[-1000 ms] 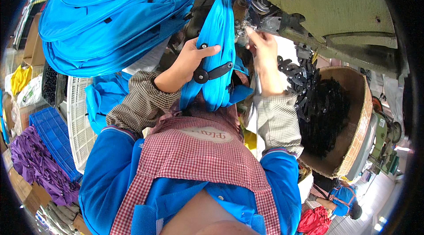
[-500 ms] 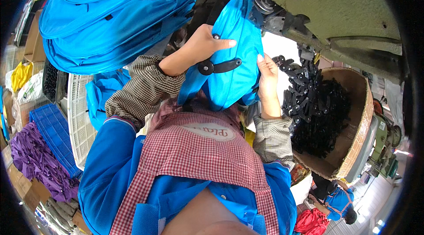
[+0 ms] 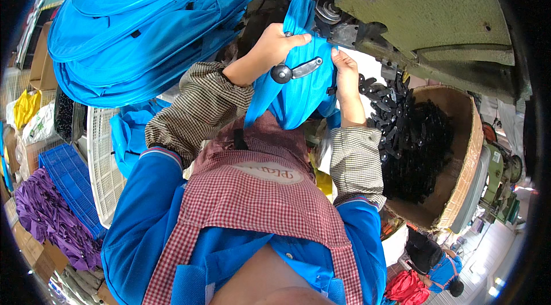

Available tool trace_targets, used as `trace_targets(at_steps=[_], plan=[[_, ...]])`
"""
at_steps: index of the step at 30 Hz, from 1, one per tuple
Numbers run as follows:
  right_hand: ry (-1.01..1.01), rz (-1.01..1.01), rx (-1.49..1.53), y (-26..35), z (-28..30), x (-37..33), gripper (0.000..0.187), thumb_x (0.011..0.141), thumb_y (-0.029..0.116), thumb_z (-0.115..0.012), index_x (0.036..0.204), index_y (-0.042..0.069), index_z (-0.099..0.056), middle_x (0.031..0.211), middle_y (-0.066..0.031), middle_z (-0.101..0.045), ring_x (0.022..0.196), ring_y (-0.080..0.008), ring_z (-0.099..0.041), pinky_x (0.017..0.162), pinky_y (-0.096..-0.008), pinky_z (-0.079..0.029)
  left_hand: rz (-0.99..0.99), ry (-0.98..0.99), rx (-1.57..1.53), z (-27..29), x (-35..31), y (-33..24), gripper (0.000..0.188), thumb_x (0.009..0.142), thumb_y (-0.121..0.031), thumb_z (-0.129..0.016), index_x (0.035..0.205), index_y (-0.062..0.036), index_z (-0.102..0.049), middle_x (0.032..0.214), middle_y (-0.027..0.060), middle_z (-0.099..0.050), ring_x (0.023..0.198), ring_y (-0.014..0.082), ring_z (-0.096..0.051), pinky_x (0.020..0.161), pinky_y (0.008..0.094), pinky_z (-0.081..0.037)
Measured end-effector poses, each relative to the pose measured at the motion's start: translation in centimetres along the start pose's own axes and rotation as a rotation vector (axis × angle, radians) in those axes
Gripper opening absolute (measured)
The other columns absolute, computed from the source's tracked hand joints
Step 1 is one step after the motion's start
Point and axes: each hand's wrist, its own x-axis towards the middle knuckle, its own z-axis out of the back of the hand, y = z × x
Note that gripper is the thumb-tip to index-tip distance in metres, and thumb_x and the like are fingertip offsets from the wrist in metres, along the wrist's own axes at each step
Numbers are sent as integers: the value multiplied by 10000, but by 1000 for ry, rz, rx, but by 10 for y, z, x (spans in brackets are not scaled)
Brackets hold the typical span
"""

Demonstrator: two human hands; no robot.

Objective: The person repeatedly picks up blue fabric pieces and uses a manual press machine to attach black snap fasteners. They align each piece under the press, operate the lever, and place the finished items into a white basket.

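Observation:
A bright blue fabric piece (image 3: 294, 98) hangs folded in front of me, its upper end reaching under the green machine's metal head. My left hand (image 3: 265, 55) grips its left side, thumb lying over the cloth. On the opposite edge my right hand (image 3: 346, 78) pinches the cloth between thumb and fingers. Across the front of the fabric lies a black plastic strip (image 3: 306, 68) with a round end, below my left thumb. The fingers behind the cloth are hidden.
A large green machine (image 3: 425, 12) fills the upper right. Below it, a cardboard box (image 3: 468, 161) holds many black plastic strips (image 3: 419, 150). At the upper left rises a stack of blue fabric pieces (image 3: 143, 47). A white plastic basket (image 3: 102, 156) stands left; a person (image 3: 442, 270) is at lower right.
Both hands and the blue fabric have shifted slightly upward, the left hand also to the right. The fabric looks narrower, and its black strip has moved up and right.

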Motion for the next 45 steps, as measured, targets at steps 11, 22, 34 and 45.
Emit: trace_targets(at_steps=[11,22,34,45], plan=[[-133,19,-96,16,-65,-58,316,855,219,-571,615,14,-557,530,-52,-564,436,-76,-505,429,-204,-397,168,30,-311,3,-11,10,200,800,-208,-610,865,-20,-629,784,52,-641,650,136,-603,627,249,-477],[-69,12,-207,27,-56,-35,348,847,205,-577,542,40,-546,456,-2,-485,360,-56,-408,353,-207,-291,130,151,-360,-16,-53,28,240,814,-241,-601,937,-36,-607,860,31,-616,775,121,-572,735,255,-433],[201,440,-1315,-49,35,82,239,747,174,-561,933,28,-599,900,-196,-612,833,-372,-577,732,-430,-440,292,98,-329,1,-48,6,258,730,-157,-667,943,-19,-617,843,67,-628,702,162,-603,658,307,-488],[-103,448,-1254,-65,21,84,193,725,75,-595,913,37,-589,837,-181,-608,779,-373,-579,689,-438,-445,3,-135,-469,-28,-126,20,446,702,-75,-667,1102,4,-488,1000,82,-576,866,167,-566,774,308,-446]])
